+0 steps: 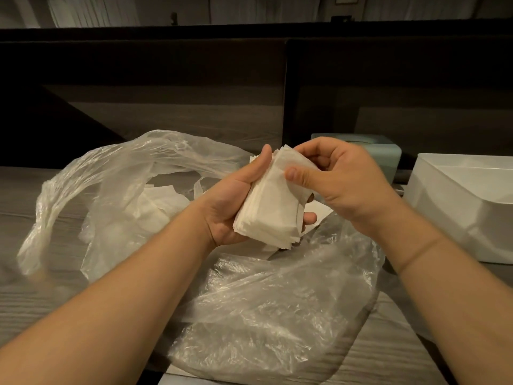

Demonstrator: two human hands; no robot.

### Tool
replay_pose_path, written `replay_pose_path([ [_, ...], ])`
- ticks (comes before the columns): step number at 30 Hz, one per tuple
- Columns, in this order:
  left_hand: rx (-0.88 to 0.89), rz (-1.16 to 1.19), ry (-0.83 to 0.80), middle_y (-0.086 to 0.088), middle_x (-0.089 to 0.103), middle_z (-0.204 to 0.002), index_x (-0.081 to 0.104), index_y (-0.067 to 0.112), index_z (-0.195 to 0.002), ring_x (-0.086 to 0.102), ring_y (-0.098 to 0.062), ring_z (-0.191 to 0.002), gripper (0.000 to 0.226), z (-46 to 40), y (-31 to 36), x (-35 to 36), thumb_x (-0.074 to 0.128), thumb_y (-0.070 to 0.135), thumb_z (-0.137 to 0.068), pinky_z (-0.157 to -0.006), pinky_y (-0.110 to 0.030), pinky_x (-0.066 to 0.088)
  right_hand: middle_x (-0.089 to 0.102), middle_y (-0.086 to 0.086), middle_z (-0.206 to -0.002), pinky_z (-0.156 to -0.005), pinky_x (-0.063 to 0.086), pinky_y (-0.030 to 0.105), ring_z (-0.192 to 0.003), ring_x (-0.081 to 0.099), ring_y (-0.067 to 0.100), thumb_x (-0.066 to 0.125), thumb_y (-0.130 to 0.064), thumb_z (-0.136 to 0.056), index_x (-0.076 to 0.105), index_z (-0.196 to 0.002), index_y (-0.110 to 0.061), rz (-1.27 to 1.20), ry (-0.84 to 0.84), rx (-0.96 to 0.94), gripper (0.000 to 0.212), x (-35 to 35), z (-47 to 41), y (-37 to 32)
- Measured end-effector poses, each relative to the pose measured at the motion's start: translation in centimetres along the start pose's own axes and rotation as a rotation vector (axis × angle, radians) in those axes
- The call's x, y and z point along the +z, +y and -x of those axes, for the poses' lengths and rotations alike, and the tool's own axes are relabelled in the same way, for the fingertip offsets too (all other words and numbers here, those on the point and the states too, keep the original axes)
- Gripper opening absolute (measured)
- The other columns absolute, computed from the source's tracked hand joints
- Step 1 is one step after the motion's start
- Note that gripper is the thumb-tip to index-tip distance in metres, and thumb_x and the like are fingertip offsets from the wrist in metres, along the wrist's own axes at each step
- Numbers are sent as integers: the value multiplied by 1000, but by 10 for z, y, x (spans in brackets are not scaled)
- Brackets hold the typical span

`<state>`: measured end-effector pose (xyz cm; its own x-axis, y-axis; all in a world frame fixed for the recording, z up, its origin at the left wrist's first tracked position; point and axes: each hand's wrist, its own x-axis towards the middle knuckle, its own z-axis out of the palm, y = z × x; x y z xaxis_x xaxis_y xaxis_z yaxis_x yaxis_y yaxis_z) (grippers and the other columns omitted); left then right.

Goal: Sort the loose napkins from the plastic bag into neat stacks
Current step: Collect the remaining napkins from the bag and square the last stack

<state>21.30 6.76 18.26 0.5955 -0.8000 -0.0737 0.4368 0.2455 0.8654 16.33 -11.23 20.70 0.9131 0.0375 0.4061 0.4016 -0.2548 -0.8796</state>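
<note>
Napkins being stacked in hand above an open plastic bag

The plastic bag (266, 309) sprawls across the table (41, 287), loose napkins (158, 202) inside; above it the left hand (236, 207) cradles a napkin stack (273, 207), fingers curled beneath, while the right hand (341, 179) pinches its top edge
</note>
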Motion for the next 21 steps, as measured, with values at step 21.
replay_pose_path([
  [21,36,-58,-137,-18,63,-103,60,5,-127,67,-33,-89,60,2,-1,1,84,23,-75,-88,-49,56,59,-16,-117,-87,54,21,-106,58,-6,67,-41,-93,65,-126,-44,191,-59,-54,33,4,-1,11],
])
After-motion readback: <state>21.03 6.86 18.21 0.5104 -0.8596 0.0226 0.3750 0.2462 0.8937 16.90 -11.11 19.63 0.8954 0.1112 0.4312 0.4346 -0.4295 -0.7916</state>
